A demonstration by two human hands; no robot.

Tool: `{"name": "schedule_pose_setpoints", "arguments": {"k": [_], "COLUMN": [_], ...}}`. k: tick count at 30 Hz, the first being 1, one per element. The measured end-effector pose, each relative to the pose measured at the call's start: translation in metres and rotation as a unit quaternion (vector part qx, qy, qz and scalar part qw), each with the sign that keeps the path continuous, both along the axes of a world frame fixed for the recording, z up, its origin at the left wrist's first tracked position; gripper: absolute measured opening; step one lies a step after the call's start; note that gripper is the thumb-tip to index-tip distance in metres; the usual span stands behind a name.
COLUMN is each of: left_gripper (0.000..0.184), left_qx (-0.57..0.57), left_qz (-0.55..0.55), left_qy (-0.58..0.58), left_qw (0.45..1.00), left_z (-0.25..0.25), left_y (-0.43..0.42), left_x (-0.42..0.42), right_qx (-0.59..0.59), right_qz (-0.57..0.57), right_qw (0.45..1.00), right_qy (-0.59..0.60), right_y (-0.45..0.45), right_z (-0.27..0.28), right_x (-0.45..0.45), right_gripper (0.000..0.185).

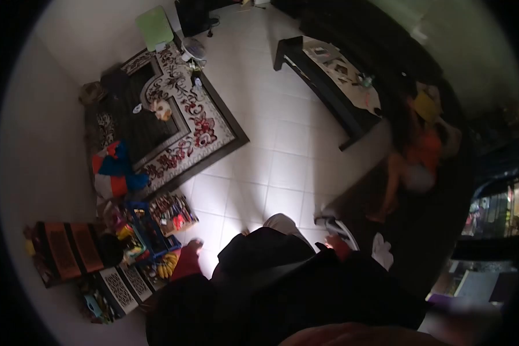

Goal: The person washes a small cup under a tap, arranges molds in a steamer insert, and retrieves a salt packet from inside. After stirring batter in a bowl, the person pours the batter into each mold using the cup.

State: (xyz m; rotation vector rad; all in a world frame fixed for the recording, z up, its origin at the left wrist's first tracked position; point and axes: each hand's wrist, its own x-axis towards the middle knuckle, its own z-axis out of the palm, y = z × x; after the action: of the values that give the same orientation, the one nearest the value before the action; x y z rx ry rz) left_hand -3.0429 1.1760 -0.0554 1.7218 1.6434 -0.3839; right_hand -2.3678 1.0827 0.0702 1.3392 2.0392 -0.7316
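Note:
My left hand [195, 244] hangs low beside my body, past a red sleeve. It is small and blurred, and its fingers do not show clearly. Nearest to it are a box of small packets [173, 214] and a bunch of bananas [167, 266]. On the other side, my right hand [333, 239] looks curled, with a small dark thing [321, 246] at its fingers that I cannot make out. Just beyond that hand is a curved pale-edged object [345, 229]. A white bag or cloth [382, 251] lies to its right.
A patterned rug [205, 135] covers the floor at left, with a crumpled colourful cloth [114, 170] on its near side. Drawers [69, 248] and a blue basket [170, 247] stand at lower left. At right are a low dark table [328, 95] and a seated person in orange [424, 147].

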Motion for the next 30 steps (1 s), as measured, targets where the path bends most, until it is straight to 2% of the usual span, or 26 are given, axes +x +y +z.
{"name": "schedule_pose_setpoints", "arguments": {"k": [1, 2, 3, 4, 5, 7, 9, 10, 12, 13, 14, 15, 16, 17, 18, 19, 20, 21, 22, 24, 25, 26, 27, 28, 29, 30], "left_gripper": [0.038, 0.034, 0.034, 0.033, 0.031, 0.031, 0.031, 0.029, 0.03, 0.03, 0.031, 0.032, 0.034, 0.036, 0.034, 0.028, 0.023, 0.022, 0.021, 0.019, 0.018, 0.017, 0.021, 0.023, 0.025, 0.03], "left_qx": [0.078, 0.106, 0.143, 0.176, 0.231, 0.166, 0.179, 0.165, 0.173, 0.178, 0.186, 0.195, 0.138, 0.057, 0.054, -0.107, -0.224, -0.231, -0.184, -0.025, 0.083, 0.193, 0.186, 0.298, 0.042, 0.138], "left_qz": [0.003, -0.049, 0.045, 0.035, 0.043, 0.182, 0.173, 0.144, 0.115, 0.104, 0.141, 0.177, 0.149, 0.145, -0.049, 0.125, 0.316, 0.316, 0.236, 0.026, -0.051, -0.09, 0.009, -0.107, 0.066, 0.15], "left_qy": [-0.134, -0.1, -0.086, -0.122, -0.212, -0.279, -0.335, -0.321, -0.27, -0.236, -0.247, -0.258, -0.138, -0.077, -0.074, -0.146, -0.171, -0.159, -0.155, -0.126, -0.113, -0.114, -0.161, -0.249, -0.149, -0.208], "left_qw": [0.988, 0.988, 0.985, 0.976, 0.949, 0.928, 0.909, 0.921, 0.94, 0.95, 0.94, 0.93, 0.969, 0.985, 0.995, 0.975, 0.906, 0.907, 0.941, 0.991, 0.989, 0.97, 0.969, 0.915, 0.986, 0.957], "left_z": [-0.013, 0.015, 0.079, 0.09, 0.08, 0.139, 0.131, 0.147, 0.13, 0.126, 0.097, 0.068, 0.073, 0.061, 0.02, 0.059, 0.108, 0.099, 0.084, 0.049, 0.041, 0.036, 0.039, 0.021, 0.066, 0.059], "left_y": [0.07, 0.146, 0.211, 0.276, 0.333, 0.43, 0.505, 0.533, 0.579, 0.595, 0.605, 0.614, 0.626, 0.634, 0.64, 0.668, 0.696, 0.726, 0.764, 0.865, 0.924, 0.989, 1.053, 1.118, 1.195, 1.25], "left_x": [0.018, 0.065, 0.117, 0.146, 0.166, 0.229, 0.254, 0.262, 0.253, 0.247, 0.231, 0.213, 0.202, 0.186, 0.156, 0.164, 0.175, 0.167, 0.164, 0.16, 0.167, 0.178, 0.194, 0.201, 0.244, 0.265], "right_qx": [-0.027, -0.049, -0.063, -0.07, -0.078, -0.079, -0.059, -0.042, 0.04, 0.098, 0.182, 0.152, 0.237, 0.228, 0.215, 0.281, 0.277, 0.271, 0.295, 0.286, 0.278, 0.292, 0.313, 0.213, 0.238, 0.268], "right_qz": [-0.047, -0.106, -0.16, -0.193, -0.225, -0.252, -0.252, -0.254, -0.297, -0.329, -0.41, -0.422, -0.379, -0.378, -0.38, -0.388, -0.396, -0.405, -0.405, -0.405, -0.392, -0.301, -0.309, -0.401, -0.327, -0.13], "right_qw": [0.999, 0.993, 0.985, 0.978, 0.971, 0.964, 0.963, 0.963, 0.951, 0.938, 0.889, 0.89, 0.886, 0.887, 0.887, 0.856, 0.842, 0.824, 0.814, 0.806, 0.836, 0.883, 0.873, 0.877, 0.909, 0.954], "right_qy": [0.001, -0.005, -0.018, -0.026, -0.033, -0.047, -0.07, -0.081, -0.072, -0.043, 0.091, 0.084, 0.123, 0.138, 0.153, 0.192, 0.241, 0.289, 0.294, 0.324, 0.265, 0.212, 0.212, 0.159, 0.096, 0.04], "right_y": [0.026, 0.055, 0.083, 0.113, 0.147, 0.226, 0.33, 0.383, 0.518, 0.591, 0.663, 0.742, 0.811, 0.878, 0.941, 0.991, 1.036, 1.072, 1.121, 1.164, 1.182, 1.198, 1.206, 1.215, 1.217, 1.215], "right_z": [-0.002, -0.005, -0.014, -0.024, -0.032, -0.042, -0.039, -0.041, -0.05, -0.05, 0.004, -0.008, -0.012, 0.01, 0.038, 0.041, 0.057, 0.075, 0.078, 0.036, 0.058, 0.047, 0.02, -0.009, -0.02, -0.03], "right_x": [0.005, 0.011, 0.019, 0.027, 0.036, 0.06, 0.082, 0.095, 0.111, 0.112, 0.093, 0.099, 0.097, 0.089, 0.074, 0.068, 0.061, 0.052, 0.048, 0.069, 0.067, 0.08, 0.097, 0.117, 0.133, 0.154], "right_gripper": [0.026, 0.025, 0.025, 0.025, 0.024, 0.024, 0.024, 0.024, 0.024, 0.024, 0.033, 0.034, 0.031, 0.032, 0.033, 0.03, 0.027, 0.025, 0.022, 0.019, 0.02, 0.022, 0.031, 0.031, 0.021, 0.019]}}
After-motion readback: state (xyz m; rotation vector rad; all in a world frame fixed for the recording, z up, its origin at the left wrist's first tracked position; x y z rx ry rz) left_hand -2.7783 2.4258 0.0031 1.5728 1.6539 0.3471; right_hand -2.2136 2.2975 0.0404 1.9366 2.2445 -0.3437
